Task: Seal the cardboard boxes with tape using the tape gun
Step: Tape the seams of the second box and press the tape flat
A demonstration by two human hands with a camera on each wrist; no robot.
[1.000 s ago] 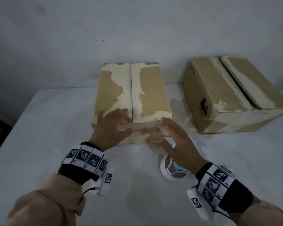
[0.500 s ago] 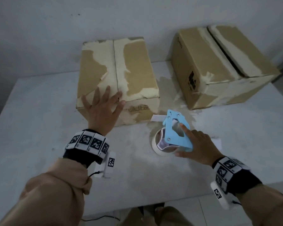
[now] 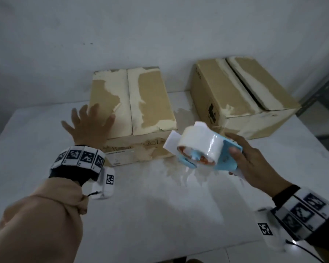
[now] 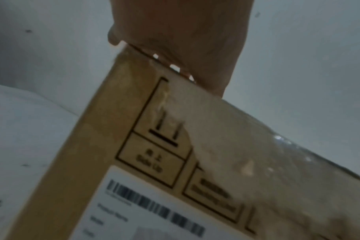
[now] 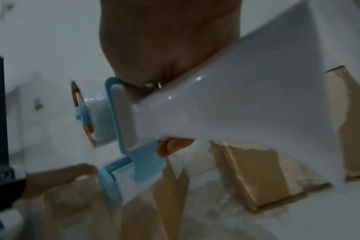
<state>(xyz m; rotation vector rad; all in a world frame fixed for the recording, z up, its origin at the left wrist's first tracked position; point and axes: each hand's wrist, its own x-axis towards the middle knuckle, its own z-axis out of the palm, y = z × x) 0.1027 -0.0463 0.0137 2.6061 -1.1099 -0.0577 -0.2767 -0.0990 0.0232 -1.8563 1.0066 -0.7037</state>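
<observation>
A cardboard box with its two top flaps closed and torn paper along the seam stands in the middle of the white table. My left hand lies flat with spread fingers on the box's near left corner; the left wrist view shows the palm on the top edge above the box's labelled side. My right hand grips a light blue tape gun with a white roll, lifted off the table just right of the box's front. In the right wrist view the tape gun fills the middle, a loose white tape end trailing from it.
A second cardboard box stands at the back right, turned at an angle, its flaps shut. Torn paper residue marks the table under the tape gun. The wall runs close behind both boxes. A dark metal frame stands past the table's right edge.
My right hand has picked the tape gun up from the table and turned it so the roll faces me. The left hand slid further onto the box's top left.
</observation>
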